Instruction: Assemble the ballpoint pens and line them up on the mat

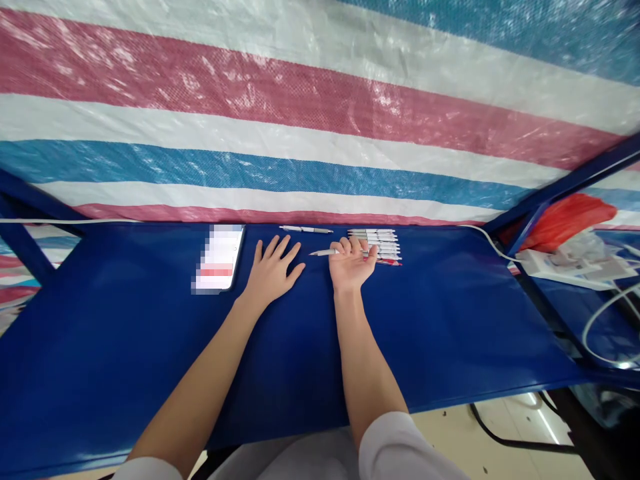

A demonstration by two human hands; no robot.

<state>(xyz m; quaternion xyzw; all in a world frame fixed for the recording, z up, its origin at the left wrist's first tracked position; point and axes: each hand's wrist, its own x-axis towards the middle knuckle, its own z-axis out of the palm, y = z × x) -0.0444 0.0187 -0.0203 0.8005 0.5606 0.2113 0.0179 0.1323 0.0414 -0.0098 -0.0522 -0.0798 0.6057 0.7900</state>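
My left hand [273, 272] lies palm down on the blue tabletop [290, 360], fingers spread, holding nothing. In my right hand [351, 267], palm turned up and fingers curled, is a white pen [324, 253] whose tip points left; the fingers hide part of its barrel. Partly behind that hand, several white pens [383, 245] lie side by side in a stack. A red-marked pen [387, 261] is at the near edge of this group. Farther back, a single pen [306, 229] rests lengthwise near the table's rear edge, just beyond the left fingertips.
Left of my left hand lies a lit phone [220, 260], its screen blurred out. A striped plastic sheet [300, 120] hangs behind the table. To the right, past a blue metal frame [565, 183], are a red plastic bag [565, 223] and a white power strip [570, 270] with cables.
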